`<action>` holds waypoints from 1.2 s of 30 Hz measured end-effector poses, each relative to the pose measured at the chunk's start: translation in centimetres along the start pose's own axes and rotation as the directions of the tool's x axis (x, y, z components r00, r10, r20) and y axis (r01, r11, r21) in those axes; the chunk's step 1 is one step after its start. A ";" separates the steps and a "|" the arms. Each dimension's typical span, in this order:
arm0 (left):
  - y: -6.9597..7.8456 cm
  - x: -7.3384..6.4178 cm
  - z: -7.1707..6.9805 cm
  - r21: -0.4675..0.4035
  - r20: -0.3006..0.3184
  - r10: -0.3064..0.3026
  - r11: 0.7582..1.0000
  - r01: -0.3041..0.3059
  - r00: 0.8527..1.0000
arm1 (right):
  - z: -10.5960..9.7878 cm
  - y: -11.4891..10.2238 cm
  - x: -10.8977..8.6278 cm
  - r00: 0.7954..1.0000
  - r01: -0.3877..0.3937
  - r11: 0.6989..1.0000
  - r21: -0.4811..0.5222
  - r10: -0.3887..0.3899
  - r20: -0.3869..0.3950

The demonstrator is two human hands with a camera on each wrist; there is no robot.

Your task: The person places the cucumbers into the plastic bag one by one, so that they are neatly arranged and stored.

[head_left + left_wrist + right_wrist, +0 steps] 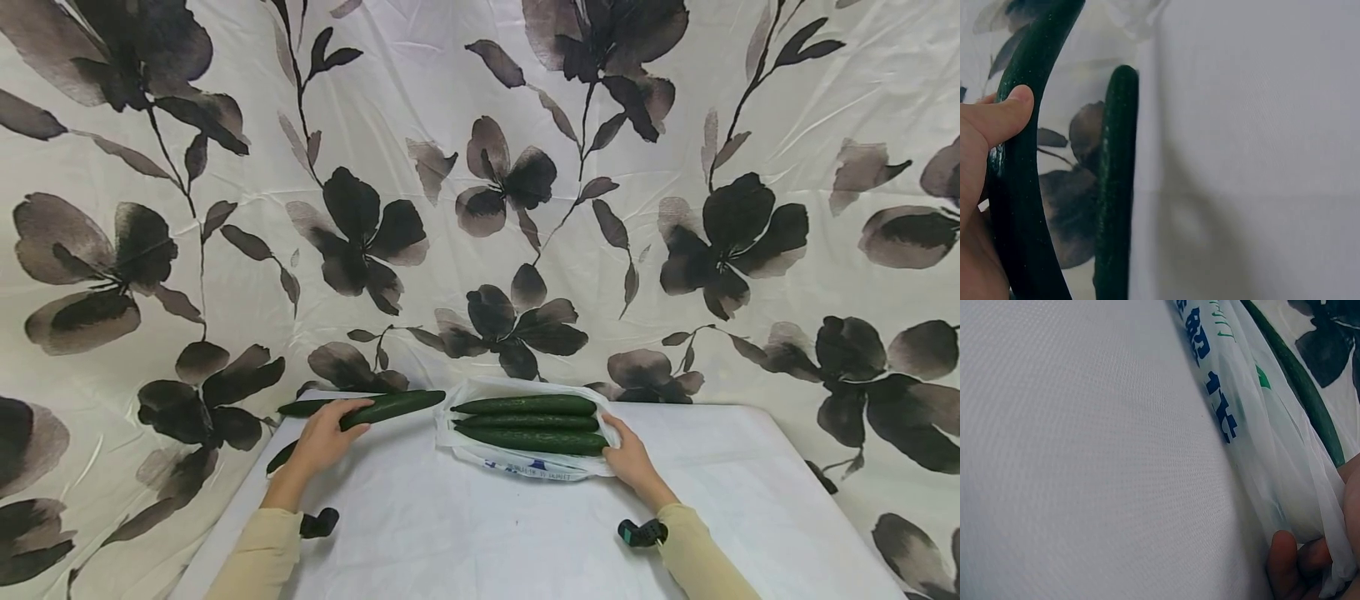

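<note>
My left hand (324, 437) grips a long, slightly curved dark green cucumber (397, 407), thumb (1013, 115) across its side. In the left wrist view a second cucumber (1116, 181) lies alongside. Behind my left hand in the head view, a green tip (296, 407) pokes out, and another green end (281, 457) shows beside the wrist. My right hand (628, 454) pinches the right edge of a thin white plastic bag (525, 468), its fingertips (1283, 544) on the film. Inside lie three cucumbers (528, 422) side by side, crosswise to me.
Under the bag is a table with a white cloth (480, 533). A floral-print curtain (502, 250) hangs along the far edge of the table. Each wrist carries a small black device, one by the left sleeve (320, 522) and one by the right (641, 533).
</note>
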State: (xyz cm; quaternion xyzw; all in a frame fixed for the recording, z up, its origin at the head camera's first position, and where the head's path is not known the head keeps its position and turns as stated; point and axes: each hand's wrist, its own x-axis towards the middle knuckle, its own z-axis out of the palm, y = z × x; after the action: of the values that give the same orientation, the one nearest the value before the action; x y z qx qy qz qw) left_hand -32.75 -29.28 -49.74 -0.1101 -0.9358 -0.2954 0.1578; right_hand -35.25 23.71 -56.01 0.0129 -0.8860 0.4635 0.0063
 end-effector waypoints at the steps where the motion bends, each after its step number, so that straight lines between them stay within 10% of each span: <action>1: 0.3 0.0 0.0 -0.002 -0.004 0.008 1.000 -0.008 1.000 | 0.0 0.0 0.0 1.000 -0.001 1.000 -0.001 0.001 0.000; 36: 9.5 3.5 6.5 -0.214 0.049 0.186 0.962 -0.171 0.981 | -0.4 -0.8 -0.2 1.000 -0.015 0.999 0.042 0.016 -0.011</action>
State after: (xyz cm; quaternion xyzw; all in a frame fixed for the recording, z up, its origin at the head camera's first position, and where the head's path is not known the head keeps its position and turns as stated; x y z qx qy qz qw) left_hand -34.64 -17.41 -48.61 -0.2200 -0.8909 -0.3724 0.1390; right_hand -35.07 23.62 -55.12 0.0036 -0.8761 0.4821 0.0075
